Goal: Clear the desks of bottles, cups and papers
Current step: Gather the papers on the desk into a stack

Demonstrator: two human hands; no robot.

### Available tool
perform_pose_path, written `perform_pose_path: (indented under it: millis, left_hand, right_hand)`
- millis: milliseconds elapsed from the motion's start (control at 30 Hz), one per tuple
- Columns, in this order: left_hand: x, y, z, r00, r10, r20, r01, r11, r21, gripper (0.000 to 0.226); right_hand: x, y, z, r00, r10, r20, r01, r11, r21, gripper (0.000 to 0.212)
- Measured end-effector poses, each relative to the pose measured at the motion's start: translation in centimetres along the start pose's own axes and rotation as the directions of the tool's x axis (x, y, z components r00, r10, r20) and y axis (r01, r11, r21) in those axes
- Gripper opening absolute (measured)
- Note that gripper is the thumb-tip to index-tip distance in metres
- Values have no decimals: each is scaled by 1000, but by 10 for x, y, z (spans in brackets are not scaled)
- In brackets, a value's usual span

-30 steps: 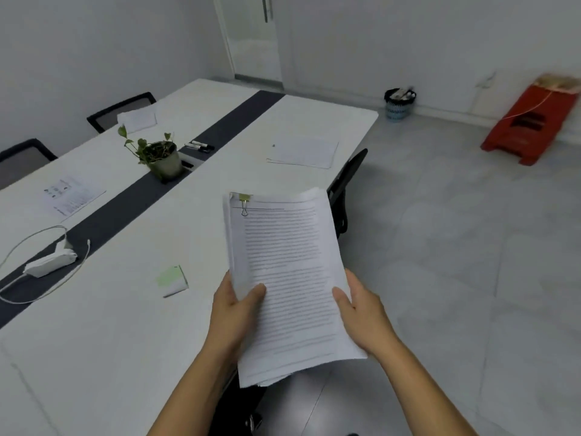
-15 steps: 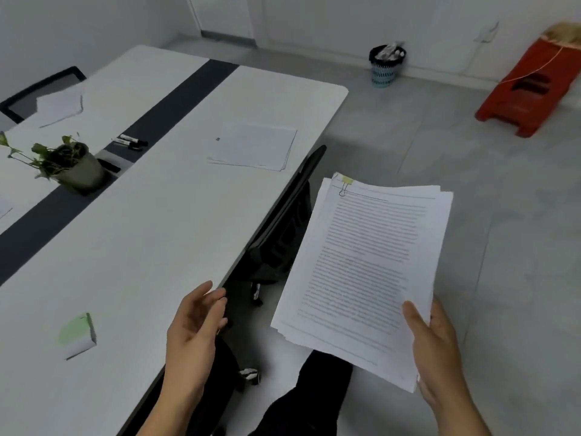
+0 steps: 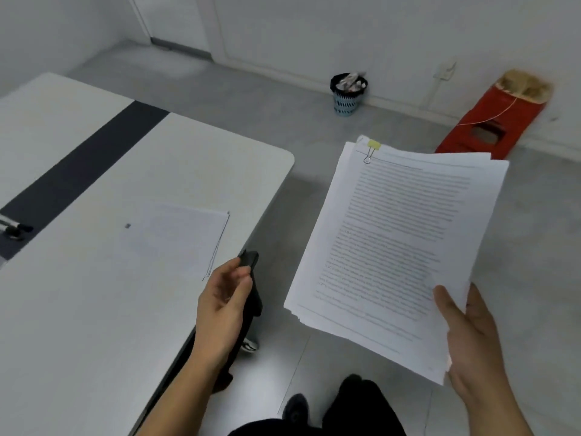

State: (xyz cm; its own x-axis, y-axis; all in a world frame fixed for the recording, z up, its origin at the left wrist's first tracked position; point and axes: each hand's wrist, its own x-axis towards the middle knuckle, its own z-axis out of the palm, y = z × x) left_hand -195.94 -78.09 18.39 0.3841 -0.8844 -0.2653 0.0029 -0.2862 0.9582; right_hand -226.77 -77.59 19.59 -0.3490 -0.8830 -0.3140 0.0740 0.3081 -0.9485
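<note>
The loose sheets (image 3: 179, 240) lie at eleven o'clock just beyond the empty, slack-fingered left hand (image 3: 224, 297), the nearer one, while the right hand (image 3: 468, 335) grips the clipped paper stack (image 3: 393, 247).

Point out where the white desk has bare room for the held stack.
Bare, for the right hand's clipped paper stack: the white desk's stretch nearer than the loose white sheets, left of the left hand; the rounded far corner between sheets and dark grey strip. Crowded: black markers on it.
</note>
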Motion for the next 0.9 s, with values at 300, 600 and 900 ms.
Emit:
perform_pose_path:
  millis: [300, 600, 900]
  left_hand:
    - [177, 32, 135, 973, -99, -209, 105, 994, 18, 31]
    - [300, 104, 188, 861, -111, -497, 91, 994, -64, 42]
    - [457, 86, 188, 683, -266, -680, 93, 955, -281, 31]
  right_hand:
    - [272, -43, 61, 979, 46, 196, -53, 998, 29, 28]
    - [483, -175, 204, 794, 56, 605, 29, 991, -129, 31]
    - [605, -194, 391, 626, 161, 763, 114, 949, -293, 29]
